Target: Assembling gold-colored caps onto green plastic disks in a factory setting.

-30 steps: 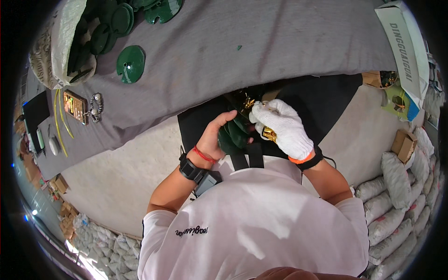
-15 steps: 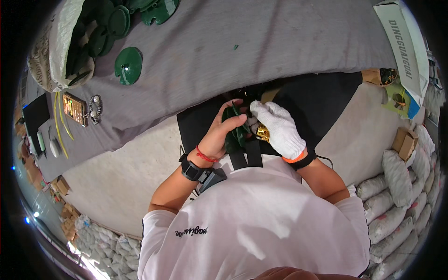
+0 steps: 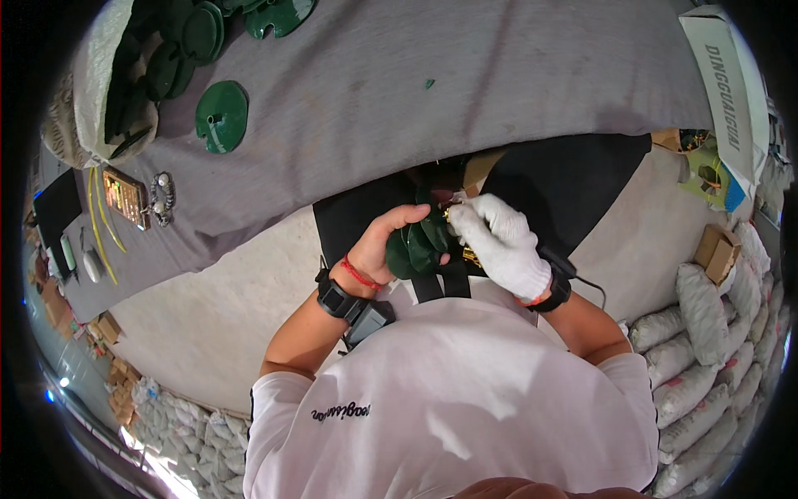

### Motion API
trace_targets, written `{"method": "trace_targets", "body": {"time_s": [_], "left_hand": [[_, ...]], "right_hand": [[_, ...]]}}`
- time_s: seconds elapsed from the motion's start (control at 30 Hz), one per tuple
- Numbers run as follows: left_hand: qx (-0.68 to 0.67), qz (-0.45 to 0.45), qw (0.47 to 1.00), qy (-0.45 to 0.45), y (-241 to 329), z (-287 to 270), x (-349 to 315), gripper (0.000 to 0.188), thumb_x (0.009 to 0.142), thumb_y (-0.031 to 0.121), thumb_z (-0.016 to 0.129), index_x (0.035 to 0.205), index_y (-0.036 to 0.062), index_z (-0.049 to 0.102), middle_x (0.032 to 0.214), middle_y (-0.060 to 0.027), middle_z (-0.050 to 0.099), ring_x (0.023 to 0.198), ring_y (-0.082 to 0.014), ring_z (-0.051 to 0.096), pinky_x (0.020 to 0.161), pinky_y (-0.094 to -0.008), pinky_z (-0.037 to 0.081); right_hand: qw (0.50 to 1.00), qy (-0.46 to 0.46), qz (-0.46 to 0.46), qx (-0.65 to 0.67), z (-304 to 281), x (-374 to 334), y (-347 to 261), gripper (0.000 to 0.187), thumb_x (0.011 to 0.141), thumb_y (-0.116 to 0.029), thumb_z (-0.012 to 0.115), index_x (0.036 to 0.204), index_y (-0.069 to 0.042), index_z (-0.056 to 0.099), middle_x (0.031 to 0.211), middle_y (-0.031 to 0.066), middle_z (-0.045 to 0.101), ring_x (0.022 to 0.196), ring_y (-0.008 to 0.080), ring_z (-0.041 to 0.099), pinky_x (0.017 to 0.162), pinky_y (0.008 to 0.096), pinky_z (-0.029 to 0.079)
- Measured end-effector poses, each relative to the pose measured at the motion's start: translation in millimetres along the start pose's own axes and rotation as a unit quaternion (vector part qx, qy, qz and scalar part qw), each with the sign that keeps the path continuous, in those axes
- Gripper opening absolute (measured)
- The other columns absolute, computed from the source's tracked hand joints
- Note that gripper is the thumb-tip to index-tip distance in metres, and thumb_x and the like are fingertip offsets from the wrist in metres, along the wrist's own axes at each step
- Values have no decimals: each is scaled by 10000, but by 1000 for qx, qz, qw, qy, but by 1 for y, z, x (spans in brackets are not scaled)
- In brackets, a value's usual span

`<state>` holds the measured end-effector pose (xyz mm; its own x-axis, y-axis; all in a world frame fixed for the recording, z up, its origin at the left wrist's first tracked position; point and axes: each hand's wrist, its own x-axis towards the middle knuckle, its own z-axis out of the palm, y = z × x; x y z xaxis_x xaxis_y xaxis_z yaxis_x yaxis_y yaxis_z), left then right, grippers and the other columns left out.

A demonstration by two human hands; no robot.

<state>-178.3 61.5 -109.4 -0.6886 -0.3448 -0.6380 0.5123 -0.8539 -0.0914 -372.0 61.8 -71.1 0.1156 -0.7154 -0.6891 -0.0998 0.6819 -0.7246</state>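
Note:
In front of my lap, my bare left hand [image 3: 374, 248] is wrapped round several glossy dark green discs [image 3: 418, 243]. They overlap in a fanned stack, with the thumb along the upper edge. My right hand [image 3: 503, 245], in a white knit glove, is closed at the discs' right side, fingertips together beside a small gold-coloured piece [image 3: 446, 214]; whether they grip it is hard to make out. Another shiny gold piece [image 3: 471, 259] shows under the gloved fingers. A dark reddish piece [image 3: 443, 196] lies just beyond the discs, partly hidden.
Grey cloth covers the table [image 3: 349, 100] ahead. On it are a loose notched green disc [image 3: 222, 116], an open white sack [image 3: 93, 91] of green discs, a phone [image 3: 125, 198] and a bead bracelet [image 3: 162, 198]. A white box [image 3: 725, 91] stands right; stuffed sacks [image 3: 702, 312] are piled beside me.
My left hand has turned the green discs, so their faces show more and sit lower. The gloved hand has shifted slightly down and right, fingertips now at the small gold piece.

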Motion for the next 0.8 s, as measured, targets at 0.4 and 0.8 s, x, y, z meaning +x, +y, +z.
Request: {"method": "trace_targets", "body": {"time_s": [0.4, 0.8], "left_hand": [[465, 135, 875, -14, -4, 9, -3, 718, 805, 180, 717, 1417, 67, 360, 1221, -70, 496, 1173, -167, 469, 1027, -317, 359], [669, 223, 709, -7, -12, -2, 9, 759, 785, 222, 757, 1400, 36, 352, 1252, -148, 469, 1195, -246, 465, 1037, -349, 353]], "right_hand": [[986, -127, 69, -81, -15, -7, -10, 158, 921, -175, 621, 863, -29, 620, 699, 62, 611, 592, 138, 573, 559, 300, 463], [966, -111, 207, 112, -16, 1, 19, 230, 949, -274, 573, 903, -50, 607, 704, 2, 583, 604, 76, 542, 551, 227, 432]]}}
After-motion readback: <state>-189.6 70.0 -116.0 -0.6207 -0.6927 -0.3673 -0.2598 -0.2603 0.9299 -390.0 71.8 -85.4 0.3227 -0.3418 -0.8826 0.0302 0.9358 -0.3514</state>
